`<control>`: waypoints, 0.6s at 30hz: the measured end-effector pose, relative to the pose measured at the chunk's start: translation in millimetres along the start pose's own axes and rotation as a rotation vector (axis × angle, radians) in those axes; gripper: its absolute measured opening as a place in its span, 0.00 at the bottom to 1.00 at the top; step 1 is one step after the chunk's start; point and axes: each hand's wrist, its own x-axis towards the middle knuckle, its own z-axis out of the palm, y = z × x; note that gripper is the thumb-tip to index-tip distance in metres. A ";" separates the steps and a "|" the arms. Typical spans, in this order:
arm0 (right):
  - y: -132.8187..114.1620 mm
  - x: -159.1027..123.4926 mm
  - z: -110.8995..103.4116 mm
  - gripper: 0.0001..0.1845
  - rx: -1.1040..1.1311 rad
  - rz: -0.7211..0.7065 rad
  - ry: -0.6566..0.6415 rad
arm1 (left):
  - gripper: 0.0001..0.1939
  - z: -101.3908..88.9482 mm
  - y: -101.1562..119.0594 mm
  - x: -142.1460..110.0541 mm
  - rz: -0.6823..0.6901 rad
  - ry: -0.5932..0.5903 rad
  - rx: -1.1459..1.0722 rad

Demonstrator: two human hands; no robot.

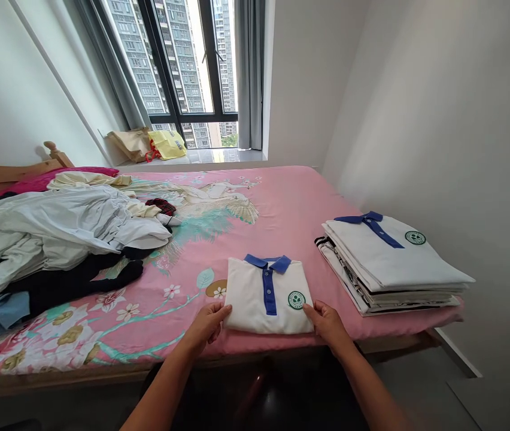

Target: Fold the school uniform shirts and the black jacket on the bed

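Bedding (pixel 288 203), pink and floral, spans my feed. Stacked clothes (pixel 394 260) sit at right; near its front edge lies a folded white shirt (pixel 243 299), lower sides pinched by the nearly closed left hand (pixel 208 326) and right hand (pixel 329 326).

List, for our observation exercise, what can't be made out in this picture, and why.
- Head view: back of the folded shirt, hidden beneath its own front.
- Head view: lettering on its green badge, too small to read.
- Head view: most of the lower garments in the right-hand stack, covered by the top shirt.
- Head view: far-left end of the clothes heap, cut off by the picture's edge.
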 end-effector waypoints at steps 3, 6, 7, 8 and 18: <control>2.0 -9.5 -0.8 0.20 0.021 0.054 -0.020 | 0.25 -2.1 -11.1 -3.0 -0.024 -0.043 0.031; 1.0 -12.7 0.7 0.20 0.029 0.161 -0.037 | 0.27 -2.2 -19.2 -0.5 -0.049 -0.043 0.049; 0.2 -11.8 1.6 0.20 0.035 0.174 -0.037 | 0.27 -1.8 -19.1 0.5 -0.043 -0.039 0.054; -0.4 -10.3 2.4 0.21 0.047 0.171 -0.032 | 0.27 -1.2 -17.8 1.1 -0.036 -0.031 0.062; 13.5 -11.5 -1.3 0.23 -0.011 0.196 -0.079 | 0.27 -3.0 -26.8 -0.5 -0.051 -0.086 0.054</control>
